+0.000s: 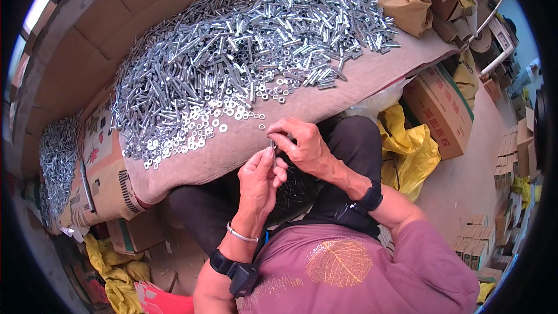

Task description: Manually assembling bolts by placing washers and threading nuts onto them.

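Over my lap, my left hand [258,177] pinches a small, slim metal bolt [274,150] between thumb and fingers, mostly covered by them. My right hand [303,146] meets it from the right, its thumb and forefinger closed together at the bolt's upper end. Whatever sits between those fingertips is too small to make out. Just beyond my hands, loose washers [223,128] and nuts lie on the padded tabletop [325,104]. Behind them rises a big heap of metal bolts and sleeves [232,52].
Another heap of metal pieces [58,163] lies at the far left. Brown cardboard [104,23] walls the table's back. At right stand a carton [439,110] and a yellow bag [410,148]. Another yellow sack [113,267] and a red container [165,299] are at lower left.
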`<act>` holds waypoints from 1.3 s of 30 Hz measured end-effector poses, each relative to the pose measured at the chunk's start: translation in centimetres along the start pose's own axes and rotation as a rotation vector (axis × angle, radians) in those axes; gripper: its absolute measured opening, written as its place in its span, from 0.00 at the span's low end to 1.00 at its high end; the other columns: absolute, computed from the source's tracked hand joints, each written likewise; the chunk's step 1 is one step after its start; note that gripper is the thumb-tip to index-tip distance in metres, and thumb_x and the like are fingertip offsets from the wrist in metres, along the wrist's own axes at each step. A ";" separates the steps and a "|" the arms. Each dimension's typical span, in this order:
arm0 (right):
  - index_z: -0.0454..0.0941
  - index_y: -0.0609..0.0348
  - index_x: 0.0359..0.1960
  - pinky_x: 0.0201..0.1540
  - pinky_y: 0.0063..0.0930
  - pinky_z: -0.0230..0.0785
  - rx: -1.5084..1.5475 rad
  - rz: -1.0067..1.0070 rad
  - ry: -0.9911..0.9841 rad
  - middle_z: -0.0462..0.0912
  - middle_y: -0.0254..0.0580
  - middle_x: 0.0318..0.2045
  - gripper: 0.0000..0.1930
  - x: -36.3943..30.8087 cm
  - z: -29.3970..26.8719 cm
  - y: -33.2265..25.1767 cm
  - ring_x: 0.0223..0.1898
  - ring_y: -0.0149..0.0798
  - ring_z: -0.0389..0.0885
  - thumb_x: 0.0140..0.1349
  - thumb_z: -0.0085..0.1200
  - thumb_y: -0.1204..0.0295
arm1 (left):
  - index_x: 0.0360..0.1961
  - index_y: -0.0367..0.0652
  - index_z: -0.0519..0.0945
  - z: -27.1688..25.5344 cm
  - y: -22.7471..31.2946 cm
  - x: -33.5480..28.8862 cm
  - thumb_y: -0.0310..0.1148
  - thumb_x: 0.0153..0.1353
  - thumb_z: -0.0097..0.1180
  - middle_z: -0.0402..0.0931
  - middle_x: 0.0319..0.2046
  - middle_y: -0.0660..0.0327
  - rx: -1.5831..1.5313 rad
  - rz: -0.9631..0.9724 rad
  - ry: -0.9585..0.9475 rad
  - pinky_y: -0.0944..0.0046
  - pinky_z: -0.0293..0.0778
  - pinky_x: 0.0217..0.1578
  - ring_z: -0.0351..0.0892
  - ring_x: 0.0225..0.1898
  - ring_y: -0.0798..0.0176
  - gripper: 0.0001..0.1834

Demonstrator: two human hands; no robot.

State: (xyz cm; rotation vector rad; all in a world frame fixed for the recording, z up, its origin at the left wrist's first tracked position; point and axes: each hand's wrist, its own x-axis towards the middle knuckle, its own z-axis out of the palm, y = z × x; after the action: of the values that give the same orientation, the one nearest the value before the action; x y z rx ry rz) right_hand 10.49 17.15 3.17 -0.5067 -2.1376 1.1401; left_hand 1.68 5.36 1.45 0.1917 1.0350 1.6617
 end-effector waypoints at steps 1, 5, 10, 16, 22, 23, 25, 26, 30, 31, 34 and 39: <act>0.76 0.65 0.33 0.34 0.35 0.72 -0.226 -0.254 0.030 0.78 0.46 0.27 0.08 -0.1 0.0 0.2 0.31 0.44 0.78 0.50 0.55 0.78 | 0.40 0.35 0.74 -0.1 0.0 0.0 0.37 0.66 0.49 0.76 0.26 0.59 0.002 -0.003 -0.004 0.77 0.61 0.16 0.69 0.18 0.73 0.13; 0.75 0.65 0.35 0.36 0.36 0.71 -0.289 -0.403 -0.030 0.78 0.45 0.29 0.12 -0.2 0.4 0.2 0.33 0.45 0.77 0.46 0.57 0.76 | 0.39 0.37 0.73 -1.0 0.6 -0.2 0.37 0.66 0.48 0.75 0.26 0.61 -0.219 -0.117 -0.069 0.77 0.62 0.18 0.68 0.18 0.74 0.12; 0.76 0.62 0.35 0.37 0.37 0.71 -0.222 -0.376 -0.051 0.79 0.46 0.31 0.10 1.1 0.9 1.5 0.33 0.46 0.78 0.51 0.56 0.74 | 0.41 0.37 0.74 -2.6 1.1 0.0 0.36 0.66 0.49 0.75 0.25 0.60 -0.230 -0.095 0.020 0.78 0.61 0.16 0.68 0.18 0.75 0.12; 0.75 0.60 0.32 0.39 0.38 0.65 -0.645 -0.294 0.004 0.74 0.45 0.29 0.07 3.6 2.5 4.0 0.35 0.46 0.74 0.52 0.54 0.72 | 0.41 0.35 0.74 -3.4 0.4 0.4 0.36 0.65 0.50 0.76 0.26 0.58 -0.168 0.057 0.045 0.77 0.61 0.18 0.67 0.18 0.74 0.13; 0.75 0.59 0.30 0.36 0.39 0.63 -0.589 -0.288 0.060 0.73 0.44 0.27 0.04 3.8 2.2 3.8 0.32 0.47 0.73 0.53 0.54 0.75 | 0.41 0.35 0.75 -2.6 -0.3 1.3 0.36 0.65 0.51 0.76 0.24 0.60 -0.155 0.055 0.035 0.77 0.63 0.19 0.72 0.20 0.72 0.13; 0.76 0.60 0.30 0.35 0.37 0.64 -0.478 -0.250 0.080 0.74 0.44 0.27 0.04 3.8 2.1 3.5 0.31 0.46 0.74 0.53 0.54 0.76 | 0.41 0.35 0.75 -2.6 -0.2 1.3 0.37 0.65 0.51 0.76 0.24 0.61 -0.148 0.054 0.046 0.78 0.63 0.18 0.73 0.19 0.72 0.14; 0.77 0.62 0.30 0.34 0.36 0.65 -0.365 -0.210 0.097 0.76 0.44 0.26 0.03 3.3 1.8 2.3 0.29 0.45 0.75 0.54 0.54 0.76 | 0.40 0.35 0.75 -2.4 -0.1 1.2 0.37 0.65 0.50 0.76 0.23 0.61 -0.124 0.085 0.020 0.78 0.63 0.17 0.73 0.19 0.73 0.13; 0.78 0.63 0.31 0.33 0.33 0.66 -0.226 -0.075 0.050 0.77 0.45 0.26 0.04 2.8 1.6 1.2 0.28 0.43 0.77 0.54 0.54 0.77 | 0.40 0.35 0.75 -2.3 -0.1 1.2 0.37 0.65 0.50 0.76 0.23 0.61 -0.125 0.084 0.023 0.78 0.63 0.17 0.73 0.19 0.73 0.13; 0.79 0.67 0.32 0.29 0.23 0.68 0.060 0.119 0.014 0.79 0.43 0.25 0.05 0.7 0.9 0.3 0.26 0.32 0.79 0.57 0.53 0.78 | 0.41 0.34 0.74 -1.3 -0.1 0.7 0.36 0.65 0.50 0.76 0.23 0.61 -0.073 0.065 -0.028 0.78 0.63 0.16 0.73 0.18 0.73 0.14; 0.79 0.67 0.33 0.29 0.23 0.68 0.170 0.205 0.040 0.79 0.41 0.25 0.05 0.2 0.6 0.4 0.26 0.31 0.79 0.58 0.53 0.78 | 0.41 0.34 0.74 -1.0 -0.2 0.6 0.36 0.65 0.50 0.76 0.23 0.61 -0.050 0.054 -0.056 0.78 0.63 0.16 0.73 0.18 0.73 0.14; 0.79 0.67 0.33 0.29 0.22 0.69 0.103 0.197 0.080 0.79 0.41 0.25 0.05 -0.8 -0.3 -0.3 0.25 0.30 0.78 0.58 0.53 0.77 | 0.42 0.33 0.74 -0.2 -0.7 0.5 0.36 0.65 0.51 0.75 0.23 0.60 0.009 0.015 -0.094 0.78 0.63 0.16 0.73 0.18 0.73 0.14; 0.77 0.64 0.31 0.32 0.34 0.70 -0.211 -0.224 0.143 0.77 0.46 0.26 0.04 -0.6 0.3 -0.6 0.29 0.46 0.77 0.53 0.56 0.77 | 0.40 0.33 0.74 -0.7 0.5 -0.2 0.36 0.65 0.51 0.76 0.25 0.59 0.080 0.078 -0.099 0.79 0.62 0.16 0.72 0.19 0.74 0.14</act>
State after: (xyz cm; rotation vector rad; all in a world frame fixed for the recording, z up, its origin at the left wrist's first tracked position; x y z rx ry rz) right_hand 10.67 16.30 3.33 -0.4157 -2.1376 0.7387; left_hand 0.96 4.80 1.47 0.3679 1.0311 1.6644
